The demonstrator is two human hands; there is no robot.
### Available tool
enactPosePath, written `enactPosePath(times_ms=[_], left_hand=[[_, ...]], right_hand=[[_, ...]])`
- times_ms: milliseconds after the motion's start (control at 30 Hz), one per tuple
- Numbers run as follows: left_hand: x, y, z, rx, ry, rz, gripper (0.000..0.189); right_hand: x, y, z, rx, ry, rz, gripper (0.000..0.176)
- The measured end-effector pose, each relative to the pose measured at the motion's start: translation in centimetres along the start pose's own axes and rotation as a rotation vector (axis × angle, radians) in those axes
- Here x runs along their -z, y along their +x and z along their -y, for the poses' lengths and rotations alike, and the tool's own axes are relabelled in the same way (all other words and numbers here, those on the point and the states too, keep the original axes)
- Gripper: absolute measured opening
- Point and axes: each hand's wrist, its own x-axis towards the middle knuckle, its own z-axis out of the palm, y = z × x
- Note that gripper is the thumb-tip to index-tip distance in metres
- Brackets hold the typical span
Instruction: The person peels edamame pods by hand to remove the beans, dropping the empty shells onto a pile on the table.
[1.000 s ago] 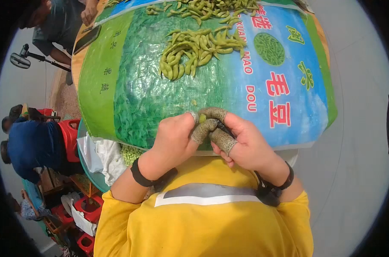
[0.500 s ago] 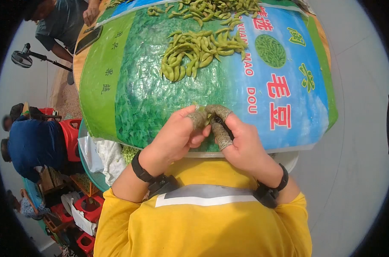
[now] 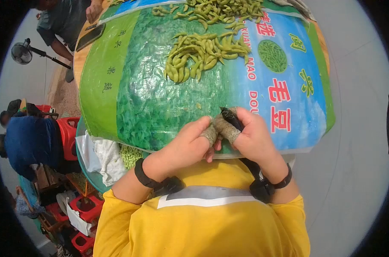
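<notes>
My left hand (image 3: pixel 193 139) and my right hand (image 3: pixel 251 133) meet at the near edge of a printed woven bag (image 3: pixel 160 98) spread over the table. Both are closed, fingertips pressed together, with greyish wraps on some fingers and a black cover on one right finger. Whatever lies between the fingertips is hidden. Beyond them on the bag is a pile of green soybean pods (image 3: pixel 206 52), with a larger heap of pods (image 3: pixel 222 10) farther back. A small pale scrap (image 3: pixel 198 105) rests just past my left hand.
At lower left, a teal basin (image 3: pixel 84 160) holds shelled green beans (image 3: pixel 131 156) and a white cloth (image 3: pixel 108 158). A phone (image 3: pixel 90 37) lies at the table's left edge near another person's hand (image 3: pixel 93 10). Red stools (image 3: pixel 69 136) and a seated person (image 3: pixel 31 143) are left.
A green pod visible between my fingertips earlier is now out of sight. Both hands have shifted slightly right and toward me. The pale scrap now shows on the bag.
</notes>
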Motion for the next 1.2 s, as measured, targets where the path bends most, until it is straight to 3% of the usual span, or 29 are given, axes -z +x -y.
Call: enactPosePath(times_ms=[100,200,300,333,400,467,600,700,733,800,867,967,1033,1100,1133,1200], left_hand=[[0.4,-0.1,0.1,0.086,-0.12,0.019,0.01],[0.6,-0.2,0.1,0.092,-0.263,-0.049,0.007],[0.9,-0.3,0.6,-0.03,-0.093,-0.102,0.01],[0.9,-0.3,0.7,-0.034,-0.094,-0.103,0.01],[0.9,-0.3,0.8,-0.175,0.289,-0.109,0.011],[1.1,-0.1,1.0,-0.197,0.303,-0.102,0.012],[1.3,0.1,1.4,-0.29,0.277,-0.053,0.014],[1.4,0.3,2.0,-0.244,0.171,-0.008,0.015],[1.4,0.3,1.8,-0.246,0.17,-0.011,0.015],[1.4,0.2,1.3,-0.306,0.383,-0.27,0.018],[1.4,0.1,1.2,-0.353,0.401,-0.274,0.019],[1.3,-0.1,1.3,-0.441,0.441,-0.27,0.021],[1.4,0.1,1.5,-0.514,0.426,-0.241,0.019],[1.6,0.0,1.7,-0.511,0.369,-0.212,0.02],[1.7,-0.1,1.9,-0.506,0.316,-0.186,0.02],[1.6,-0.2,1.7,-0.517,0.223,-0.16,0.02]], right_hand=[[-0.2,-0.1,0.6,-0.04,-0.103,-0.002,0.018],[-0.5,-0.2,0.0,0.107,-0.176,-0.103,0.019],[-0.6,-0.1,0.5,0.135,-0.086,-0.197,0.021],[-0.5,0.0,0.2,0.124,-0.072,-0.156,0.021],[-0.1,0.1,0.4,0.114,-0.06,-0.118,0.021],[0.4,0.0,1.4,-0.046,-0.1,-0.011,0.019],[1.1,0.3,1.9,-0.145,-0.011,0.07,0.016],[1.6,0.6,1.7,-0.23,0.032,0.18,0.016],[1.4,0.6,1.8,-0.136,-0.07,0.095,0.016],[0.9,0.4,1.8,-0.041,-0.171,0.011,0.017],[0.0,0.2,1.4,0.181,-0.322,-0.267,0.019],[-1.5,-0.2,0.8,0.337,-0.317,-0.234,0.02],[-1.8,-0.4,0.7,0.296,-0.262,-0.173,0.018],[-2.1,-0.6,1.8,0.003,0.274,-0.034,0.014],[-2.0,-0.7,1.8,0.0,0.271,-0.034,0.014],[-1.3,-0.7,1.8,-0.227,0.615,0.118,0.013]])
